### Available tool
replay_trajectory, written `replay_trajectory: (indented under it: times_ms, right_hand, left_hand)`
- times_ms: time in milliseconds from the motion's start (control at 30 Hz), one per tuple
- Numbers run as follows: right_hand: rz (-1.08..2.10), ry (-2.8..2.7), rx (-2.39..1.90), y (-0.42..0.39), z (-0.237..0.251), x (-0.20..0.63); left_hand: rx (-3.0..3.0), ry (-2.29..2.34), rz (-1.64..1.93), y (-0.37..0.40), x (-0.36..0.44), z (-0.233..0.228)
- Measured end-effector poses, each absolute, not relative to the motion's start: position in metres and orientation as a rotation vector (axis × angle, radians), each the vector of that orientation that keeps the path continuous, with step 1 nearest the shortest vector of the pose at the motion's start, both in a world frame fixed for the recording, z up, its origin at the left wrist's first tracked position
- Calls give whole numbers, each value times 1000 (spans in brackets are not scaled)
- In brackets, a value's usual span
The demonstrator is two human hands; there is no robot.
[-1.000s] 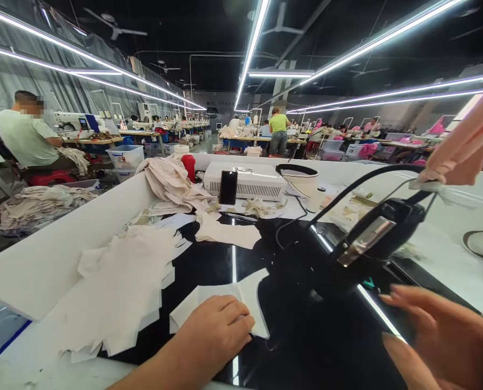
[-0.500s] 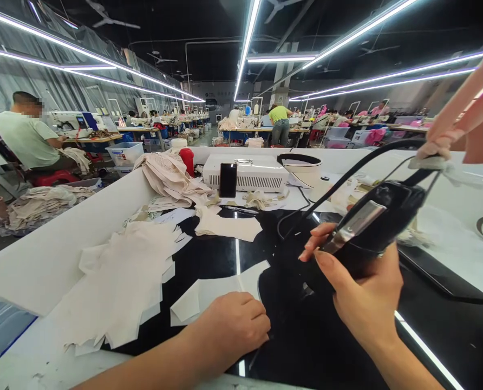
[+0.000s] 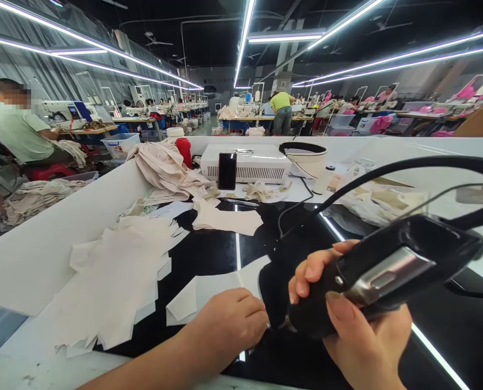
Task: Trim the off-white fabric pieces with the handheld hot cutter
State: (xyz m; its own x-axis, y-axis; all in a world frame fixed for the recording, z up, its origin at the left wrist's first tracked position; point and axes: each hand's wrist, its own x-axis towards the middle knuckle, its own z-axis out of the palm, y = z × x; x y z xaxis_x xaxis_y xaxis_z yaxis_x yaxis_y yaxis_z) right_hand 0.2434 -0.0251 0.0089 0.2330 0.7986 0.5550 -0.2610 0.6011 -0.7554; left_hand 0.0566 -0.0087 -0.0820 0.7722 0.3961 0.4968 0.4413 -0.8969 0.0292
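One cream fabric piece (image 3: 209, 295) lies near on the black desk (image 3: 209, 254), pinned flat by the curled left hand (image 3: 225, 325), right hand (image 3: 359, 330) closed around the black corded iron (image 3: 383, 271) just beside it; a stack of cut pieces (image 3: 115, 276) lies left, apparently unpressed.

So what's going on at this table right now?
A person's right hand grips a black corded hand tool, its tip down near a pale fabric piece on the glossy black tabletop. The left hand presses on that piece. A stack of similar pieces lies to the left.
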Motion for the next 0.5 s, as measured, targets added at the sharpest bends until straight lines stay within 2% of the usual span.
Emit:
replay_trajectory:
  times_ms: [500]
  right_hand:
    - [759,-1051,-547,-25,4,236]
  left_hand:
    - [-2925,-706,-939,-10,57,-81]
